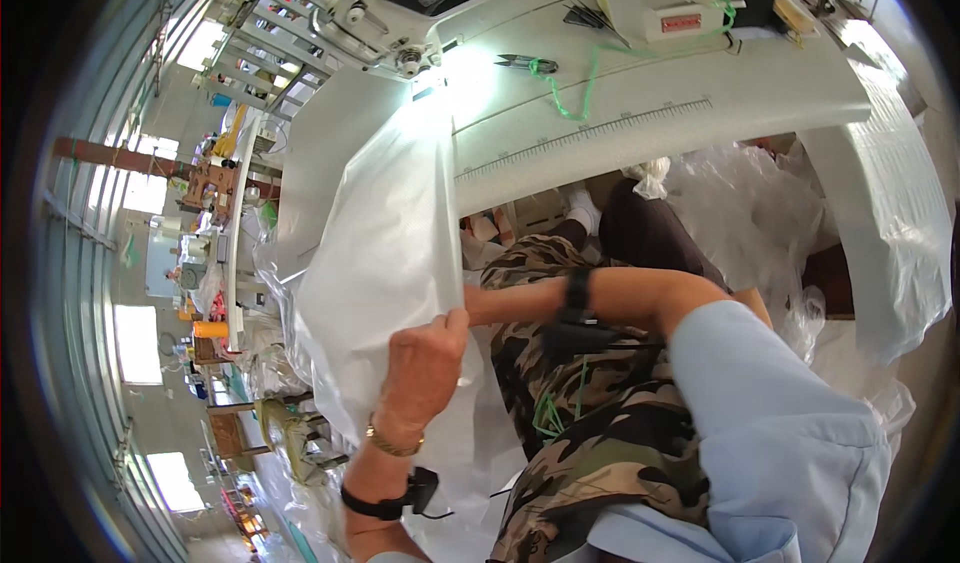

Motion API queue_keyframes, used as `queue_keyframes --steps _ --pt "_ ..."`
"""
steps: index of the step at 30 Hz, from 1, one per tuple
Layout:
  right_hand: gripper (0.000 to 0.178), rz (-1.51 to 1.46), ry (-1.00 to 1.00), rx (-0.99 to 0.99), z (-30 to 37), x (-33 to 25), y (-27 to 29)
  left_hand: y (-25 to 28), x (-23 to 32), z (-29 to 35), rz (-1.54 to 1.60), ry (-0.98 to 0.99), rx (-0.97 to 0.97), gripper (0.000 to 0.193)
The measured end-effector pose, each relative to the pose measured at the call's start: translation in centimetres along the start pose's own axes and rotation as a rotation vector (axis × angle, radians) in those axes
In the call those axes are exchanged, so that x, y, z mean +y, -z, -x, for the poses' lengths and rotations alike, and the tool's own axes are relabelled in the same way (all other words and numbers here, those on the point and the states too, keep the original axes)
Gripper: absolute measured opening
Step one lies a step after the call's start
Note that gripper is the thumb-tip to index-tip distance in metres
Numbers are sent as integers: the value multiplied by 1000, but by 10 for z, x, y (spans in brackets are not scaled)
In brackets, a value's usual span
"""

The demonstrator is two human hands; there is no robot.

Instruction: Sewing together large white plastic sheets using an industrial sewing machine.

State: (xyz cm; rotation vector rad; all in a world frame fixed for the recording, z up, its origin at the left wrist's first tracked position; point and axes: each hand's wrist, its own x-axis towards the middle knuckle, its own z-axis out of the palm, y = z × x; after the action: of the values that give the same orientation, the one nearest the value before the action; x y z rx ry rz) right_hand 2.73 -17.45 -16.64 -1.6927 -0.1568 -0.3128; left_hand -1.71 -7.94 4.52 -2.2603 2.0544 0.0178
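Observation:
A white plastic-like sheet (375, 233) hangs from the lit needle area of a sewing machine (400, 13) over the front of the table toward me. Along its right edge, my left hand (428, 358) is closed, fingers curled with the fabric pinched in them. My right hand (478, 305) reaches in from the right at the same edge, just beyond the left. Its fingers are hidden behind the sheet and the left hand, so their grip does not show.
On the white machine table (640, 103) lie thread snips (527, 63) with green thread tied on. A printed ruler scale runs along the front edge. Crumpled clear plastic (745, 203) hangs at right. Green thread (550, 415) lies on my camouflage-patterned lap. Cluttered workbenches (235, 243) stand at left.

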Motion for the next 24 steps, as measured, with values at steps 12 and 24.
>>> queue_keyframes --steps 12,24 --pt "35 1235 197 -7 48 -124 156 -32 4 -3 820 313 41 7" --pt "14 813 372 63 44 -105 168 -16 -89 -183 216 162 353 28"
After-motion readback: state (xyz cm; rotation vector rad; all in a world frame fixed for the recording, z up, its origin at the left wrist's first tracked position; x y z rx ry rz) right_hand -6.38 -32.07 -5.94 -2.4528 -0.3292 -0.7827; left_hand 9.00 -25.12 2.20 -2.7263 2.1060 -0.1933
